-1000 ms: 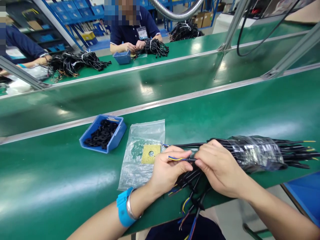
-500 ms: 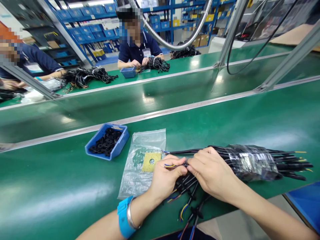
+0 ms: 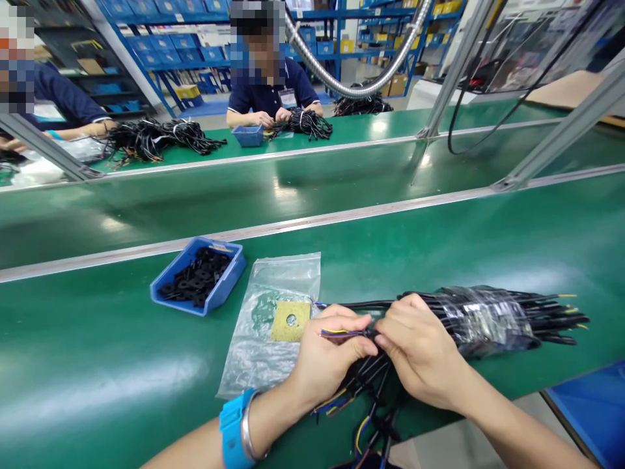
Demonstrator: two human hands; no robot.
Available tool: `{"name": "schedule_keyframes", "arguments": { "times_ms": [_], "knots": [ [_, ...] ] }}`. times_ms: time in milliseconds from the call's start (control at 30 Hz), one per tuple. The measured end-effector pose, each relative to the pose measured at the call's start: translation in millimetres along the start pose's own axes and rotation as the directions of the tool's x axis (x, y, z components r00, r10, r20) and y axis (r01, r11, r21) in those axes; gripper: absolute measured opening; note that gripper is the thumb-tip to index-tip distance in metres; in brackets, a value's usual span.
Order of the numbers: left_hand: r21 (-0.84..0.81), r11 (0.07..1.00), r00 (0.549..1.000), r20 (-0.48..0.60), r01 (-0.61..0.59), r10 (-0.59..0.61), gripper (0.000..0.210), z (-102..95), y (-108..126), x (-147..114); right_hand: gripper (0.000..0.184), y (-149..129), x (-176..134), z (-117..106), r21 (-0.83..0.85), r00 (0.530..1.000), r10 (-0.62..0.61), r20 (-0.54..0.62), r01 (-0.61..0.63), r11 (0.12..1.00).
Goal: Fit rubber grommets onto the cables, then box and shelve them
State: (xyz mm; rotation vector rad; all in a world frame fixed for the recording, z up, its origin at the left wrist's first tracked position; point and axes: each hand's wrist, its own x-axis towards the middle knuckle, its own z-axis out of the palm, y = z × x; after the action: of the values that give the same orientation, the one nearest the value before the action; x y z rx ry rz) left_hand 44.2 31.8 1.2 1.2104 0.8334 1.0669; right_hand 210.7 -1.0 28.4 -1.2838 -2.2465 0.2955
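Left hand [image 3: 319,355] and right hand [image 3: 422,348]: fingers [image 3: 354,322] of both pinched on one cable [image 3: 342,334], held between them over the bench [image 3: 122,371], we judge for steadiness; taped bundle [image 3: 481,319] at 3 o'clock of them, presumably for easy reach

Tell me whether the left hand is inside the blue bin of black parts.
No, the left hand holds a wire end, apart from the blue bin.

Light is glaring off my green table [image 3: 439,251]; along its far edge a metal rail [image 3: 342,215] is running, and beyond it I am facing blue shelves [image 3: 190,66] and a drooping metal hose [image 3: 359,92].
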Motion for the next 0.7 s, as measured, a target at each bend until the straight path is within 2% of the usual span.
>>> {"name": "schedule_keyframes", "arguments": {
  "times_ms": [167,467,700],
  "knots": [
    [0.067,0.995,0.992,0.108,-0.068,0.061,0.025,1.0,6.8,0.4,0.023,0.1,-3.2,-0.4,0.034,0.998,-0.047,-0.029,0.048,0.998],
    [-0.148,0.983,0.992,0.085,0.107,-0.095,0.026,-1.1,-8.4,-2.0,0.024,-1.7,-4.0,-2.6,0.014,0.999,-0.030,0.016,0.030,0.999],
    [-0.275,0.949,0.988,0.036,0.154,-0.150,0.029,9.6,-12.9,-3.7,0.023,-1.7,-2.2,3.6,-0.022,0.999,-0.048,-0.007,0.048,0.999]
  ]
}}
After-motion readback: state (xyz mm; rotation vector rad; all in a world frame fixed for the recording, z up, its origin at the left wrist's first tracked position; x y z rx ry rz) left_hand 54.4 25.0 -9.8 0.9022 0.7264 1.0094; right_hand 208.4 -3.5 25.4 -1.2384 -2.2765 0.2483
